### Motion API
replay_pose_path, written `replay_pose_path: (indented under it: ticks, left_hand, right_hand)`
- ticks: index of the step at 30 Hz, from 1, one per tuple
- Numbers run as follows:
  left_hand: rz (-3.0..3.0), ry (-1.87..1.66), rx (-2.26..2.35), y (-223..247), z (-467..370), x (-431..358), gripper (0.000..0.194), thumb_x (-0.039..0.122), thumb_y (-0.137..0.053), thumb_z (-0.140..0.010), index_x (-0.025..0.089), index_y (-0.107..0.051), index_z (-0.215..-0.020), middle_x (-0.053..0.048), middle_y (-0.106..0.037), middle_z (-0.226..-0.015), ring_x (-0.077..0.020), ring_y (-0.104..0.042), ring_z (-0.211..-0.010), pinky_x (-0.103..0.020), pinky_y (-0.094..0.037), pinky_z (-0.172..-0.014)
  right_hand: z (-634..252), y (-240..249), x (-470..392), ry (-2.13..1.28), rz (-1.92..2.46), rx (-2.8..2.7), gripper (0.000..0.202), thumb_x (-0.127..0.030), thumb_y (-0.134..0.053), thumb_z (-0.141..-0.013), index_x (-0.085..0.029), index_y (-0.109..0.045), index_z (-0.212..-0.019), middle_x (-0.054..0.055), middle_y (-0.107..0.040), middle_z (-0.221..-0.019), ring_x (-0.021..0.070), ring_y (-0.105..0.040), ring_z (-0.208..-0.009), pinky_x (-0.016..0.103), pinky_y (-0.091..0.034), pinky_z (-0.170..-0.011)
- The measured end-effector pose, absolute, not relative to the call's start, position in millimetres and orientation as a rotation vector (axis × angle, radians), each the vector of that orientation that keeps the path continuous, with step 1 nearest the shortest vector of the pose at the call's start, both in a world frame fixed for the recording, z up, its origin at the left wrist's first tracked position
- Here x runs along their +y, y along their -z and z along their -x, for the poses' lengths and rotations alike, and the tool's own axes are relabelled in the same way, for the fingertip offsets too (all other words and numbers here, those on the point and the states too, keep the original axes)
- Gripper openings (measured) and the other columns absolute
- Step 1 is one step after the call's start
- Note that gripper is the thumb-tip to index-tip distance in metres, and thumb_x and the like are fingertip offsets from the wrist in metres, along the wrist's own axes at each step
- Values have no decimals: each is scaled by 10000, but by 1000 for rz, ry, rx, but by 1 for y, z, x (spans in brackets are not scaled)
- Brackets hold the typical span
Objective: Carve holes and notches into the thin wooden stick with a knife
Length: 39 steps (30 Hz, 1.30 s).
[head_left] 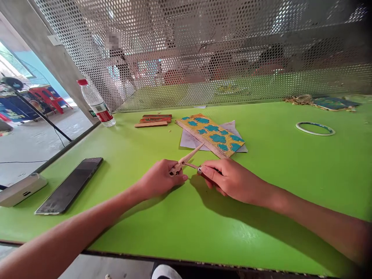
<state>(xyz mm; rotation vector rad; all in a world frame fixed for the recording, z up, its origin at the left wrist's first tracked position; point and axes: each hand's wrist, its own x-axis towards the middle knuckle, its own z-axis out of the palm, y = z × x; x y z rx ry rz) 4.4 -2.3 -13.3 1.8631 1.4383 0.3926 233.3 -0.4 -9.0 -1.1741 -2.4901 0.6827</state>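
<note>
Nearer me than the painted board (213,134), my left hand (159,179) pinches the carved piece (190,154), apparently to steady it against the knife (193,166), whose handle my right hand (229,180) grips, likely for control.

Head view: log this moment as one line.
left hand: holds pale carved piece | right hand: grips knife-like tool, tip at piece | patterned board: beyond hands, on paper

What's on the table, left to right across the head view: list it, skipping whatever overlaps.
White box → bottle → strips → painted board → ring.
</note>
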Motion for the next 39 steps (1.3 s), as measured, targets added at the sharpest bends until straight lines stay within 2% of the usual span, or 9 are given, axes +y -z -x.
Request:
replay_pose_path:
  ticks: [4,6,11,17,23,31,36,39]
  left_hand:
    - [-1980,-387,1480,7,-4,-4,226,405,-490,-910,201,-467,-817,57,-438,-625,-116,-386,-561,-233,-280,-518]
    - [-2041,-372,1495,6,-2,-4,269,409,-421,-947,201,-458,-780,52,-425,-607,-120,-375,-553,-244,-259,-521]
    - [-2194,-341,1541,6,1,0,405,426,-386,-967,192,-423,-638,43,-360,-542,-119,-307,-526,-271,-214,-532]
    - [-2301,-303,1529,9,0,2,404,432,-368,-979,192,-451,-664,36,-404,-540,-116,-324,-508,-273,-222,-535]
    - [-2352,-247,1548,16,1,2,403,435,-376,-977,192,-471,-670,14,-460,-549,-121,-346,-498,-279,-226,-538]
    - [-2385,-190,1585,17,2,4,395,429,-347,-978,204,-441,-668,12,-445,-538,-134,-350,-485,-283,-214,-526]
    - [-2416,-161,1631,19,0,3,372,399,-323,-983,208,-459,-695,-4,-453,-557,-159,-389,-506,-295,-216,-545]
    - [-2435,-153,1655,20,-2,1,380,388,-294,-996,209,-469,-710,-6,-445,-555,-170,-407,-505,-296,-215,-548]
  right_hand:
    - [-235,16,2,-459,1207,-2477,282,-281,-367,-1019,-173,-621,-961,46,-673,-783,163,-571,-681,286,-353,-606]
    - [-235,20,2,-363,1210,-2504,262,-255,-381,-1011,-165,-626,-1015,72,-685,-833,186,-582,-721,303,-330,-615]
    - [-232,22,1,-213,1180,-2582,251,-235,-387,-1012,-162,-627,-994,81,-699,-881,189,-601,-741,314,-310,-610]
    - [-234,19,2,-136,1179,-2633,249,-244,-407,-1004,-185,-598,-855,48,-687,-817,182,-602,-708,323,-311,-598]
    - [-231,21,-1,-122,1236,-2655,240,-217,-399,-997,-178,-609,-888,63,-684,-818,192,-593,-665,337,-260,-567]
    - [-226,20,-3,-352,1298,-2581,282,-239,-401,-976,-187,-575,-759,58,-629,-678,168,-512,-576,321,-242,-539]
    - [-224,20,3,-658,1326,-2442,383,-335,-400,-967,-203,-477,-615,-2,-513,-555,129,-409,-516,302,-264,-522]
    - [-225,20,6,-908,1376,-2347,405,-381,-372,-970,-205,-444,-613,-22,-471,-533,105,-385,-464,278,-264,-457]
